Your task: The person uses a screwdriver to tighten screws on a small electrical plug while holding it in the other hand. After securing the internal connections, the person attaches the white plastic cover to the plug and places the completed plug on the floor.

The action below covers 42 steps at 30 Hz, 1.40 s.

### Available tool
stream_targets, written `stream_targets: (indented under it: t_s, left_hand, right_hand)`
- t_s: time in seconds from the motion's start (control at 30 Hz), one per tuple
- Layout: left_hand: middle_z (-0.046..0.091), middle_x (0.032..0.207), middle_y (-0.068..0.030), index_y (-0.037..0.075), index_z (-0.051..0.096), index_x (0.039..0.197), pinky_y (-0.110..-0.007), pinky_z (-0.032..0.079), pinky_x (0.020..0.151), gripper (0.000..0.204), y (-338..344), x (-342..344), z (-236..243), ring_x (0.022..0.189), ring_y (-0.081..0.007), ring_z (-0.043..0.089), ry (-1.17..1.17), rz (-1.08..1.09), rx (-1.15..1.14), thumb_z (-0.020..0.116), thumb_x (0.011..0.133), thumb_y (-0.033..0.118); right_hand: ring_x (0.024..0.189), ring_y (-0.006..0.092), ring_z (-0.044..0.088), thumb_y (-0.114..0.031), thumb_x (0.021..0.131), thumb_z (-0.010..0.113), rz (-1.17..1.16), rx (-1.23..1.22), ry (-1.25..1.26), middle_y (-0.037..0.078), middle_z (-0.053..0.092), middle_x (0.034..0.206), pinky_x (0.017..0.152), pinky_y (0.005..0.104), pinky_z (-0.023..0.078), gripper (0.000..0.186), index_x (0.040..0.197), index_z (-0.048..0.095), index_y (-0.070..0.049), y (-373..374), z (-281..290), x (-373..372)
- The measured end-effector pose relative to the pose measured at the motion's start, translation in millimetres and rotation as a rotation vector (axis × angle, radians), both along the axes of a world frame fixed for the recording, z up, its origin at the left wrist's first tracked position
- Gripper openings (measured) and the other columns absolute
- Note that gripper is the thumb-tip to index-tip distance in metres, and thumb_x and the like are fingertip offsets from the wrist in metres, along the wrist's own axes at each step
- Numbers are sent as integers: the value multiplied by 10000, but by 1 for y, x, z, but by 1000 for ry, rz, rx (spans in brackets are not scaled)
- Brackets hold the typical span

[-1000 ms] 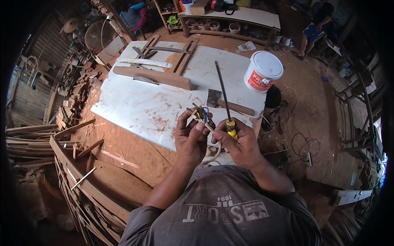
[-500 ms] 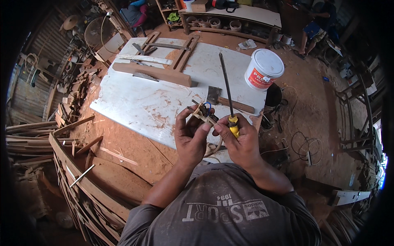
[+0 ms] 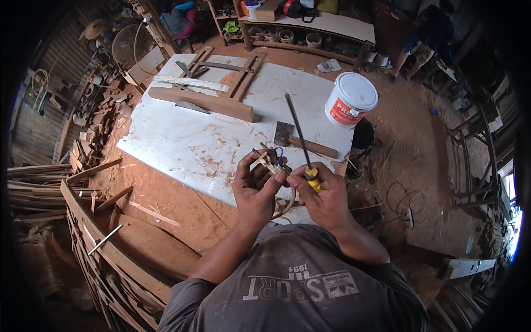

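Note:
My left hand is closed on a small opened electrical fitting, with a blue wire looping from it. My right hand grips a long screwdriver by its yellow handle, shaft pointing up, while its thumb and index finger are at a beige cord running down from the fitting. Just beyond my hands, a wooden-handled hatchet lies on the dusty white board tabletop. A white bucket with a red label stands at the tabletop's right.
Wooden frames and a plank lie on the tabletop. Wood strips are heaped at left. A cable coil lies at right. A person in pink and blue is at the back; another person is at back right beside a bench.
Both hands still hold their things. The screwdriver's tip sits lower and slightly left than half a second ago, and the whole view has shifted a little.

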<state>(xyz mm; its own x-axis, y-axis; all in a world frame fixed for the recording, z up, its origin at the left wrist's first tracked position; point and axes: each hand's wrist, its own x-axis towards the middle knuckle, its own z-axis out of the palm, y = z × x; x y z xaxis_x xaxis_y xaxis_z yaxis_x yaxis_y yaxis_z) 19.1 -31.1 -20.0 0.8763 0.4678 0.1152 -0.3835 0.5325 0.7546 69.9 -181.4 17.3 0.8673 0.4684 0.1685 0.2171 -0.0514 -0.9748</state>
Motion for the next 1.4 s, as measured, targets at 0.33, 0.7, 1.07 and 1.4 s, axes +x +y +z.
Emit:
stream_targets:
  t_s: [0.33,0.7,1.07,1.4]
  left_hand:
    - [632,1262,-191,24,446,1369,-401,561,987,568,-3,-1,3,1189,-282,641,6,-12,67,689,877,-121]
    - [626,1284,-191,3,449,1348,-367,570,968,546,1,-6,13,1176,-240,644,-23,-104,56,698,879,-124]
    - [594,1319,-250,42,430,1378,-468,591,959,545,6,-6,13,1257,-364,598,-51,-100,161,628,904,-140]
    - [571,1386,-186,21,458,1326,-337,574,941,497,7,-5,19,1178,-222,634,-94,-56,113,657,900,-141]
  right_hand:
    - [679,51,610,-155,967,722,61,67,-4,37,716,880,566,226,495,158,1025,675,-16,-6,16,14]
    - [558,53,573,-87,935,738,61,250,275,139,741,905,449,197,426,137,979,683,30,-10,19,15]
    - [668,87,654,-9,948,693,73,338,137,177,748,1044,583,218,539,98,1021,682,56,-7,21,0]
    - [733,100,688,2,936,707,66,363,-6,222,729,1127,626,232,576,136,1056,670,55,3,11,-11]
